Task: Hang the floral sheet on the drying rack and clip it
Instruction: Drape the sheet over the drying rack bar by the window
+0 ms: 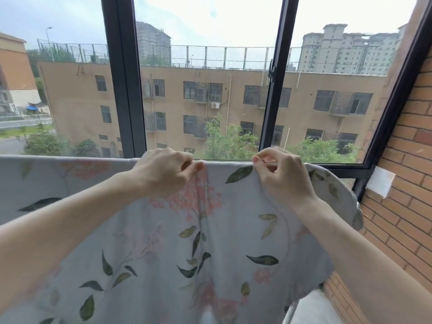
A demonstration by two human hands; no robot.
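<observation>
The floral sheet (163, 242), pale grey with pink blossoms and dark green leaves, hangs spread across the lower half of the view, its top fold running level under the window. The drying rack beneath that fold is hidden by the cloth. My left hand (163, 170) pinches the top edge of the sheet near the middle. My right hand (282, 174) pinches the same edge a little to the right, its fingers curled over the fold. No clip shows in either hand.
A large window with dark frames (126, 90) stands right behind the sheet. A brick wall (402, 195) closes the right side, with a small white patch (379, 182) on it. Something white (313, 309) shows at the bottom right below the sheet.
</observation>
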